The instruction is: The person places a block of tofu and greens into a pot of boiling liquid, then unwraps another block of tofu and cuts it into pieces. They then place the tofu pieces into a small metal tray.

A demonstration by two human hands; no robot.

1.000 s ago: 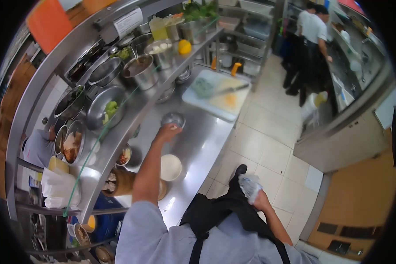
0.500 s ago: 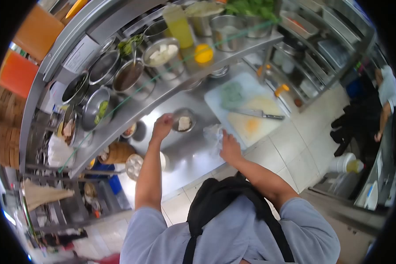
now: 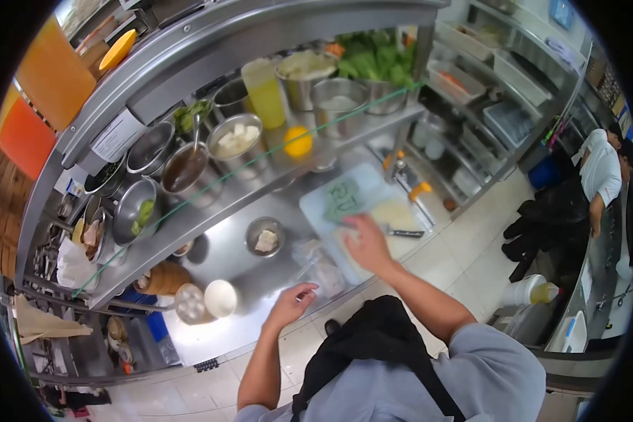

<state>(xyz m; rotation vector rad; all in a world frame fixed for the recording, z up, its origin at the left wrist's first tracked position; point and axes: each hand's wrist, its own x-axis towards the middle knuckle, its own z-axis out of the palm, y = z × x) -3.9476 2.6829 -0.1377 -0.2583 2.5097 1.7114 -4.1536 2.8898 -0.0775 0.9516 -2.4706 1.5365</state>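
My left hand (image 3: 293, 306) is at the counter's front edge with its fingers curled inward; whatever may be between them is too small to make out. Just beyond it lies a crumpled clear plastic bag (image 3: 325, 274) with something pale inside. My right hand (image 3: 367, 243) reaches over the white cutting board (image 3: 316, 204), fingers stretched forward and slightly blurred. Beside it lies a knife (image 3: 406, 232); its handle shows, while the hand covers most of the blade. A small metal bowl (image 3: 264, 236) with a pale piece of food sits on the steel counter.
A white cup (image 3: 221, 299) and a lidded round container (image 3: 190, 302) stand at the left. Above the counter runs a shelf with a glass edge (image 3: 260, 169), loaded with metal pots and a yellow-liquid container (image 3: 264, 91). Another person (image 3: 601, 169) stands at the far right.
My left hand has drawn back from beside the bowl to the counter's front edge. My right hand has left the plastic bag and moved over the cutting board. The camera view has shifted.
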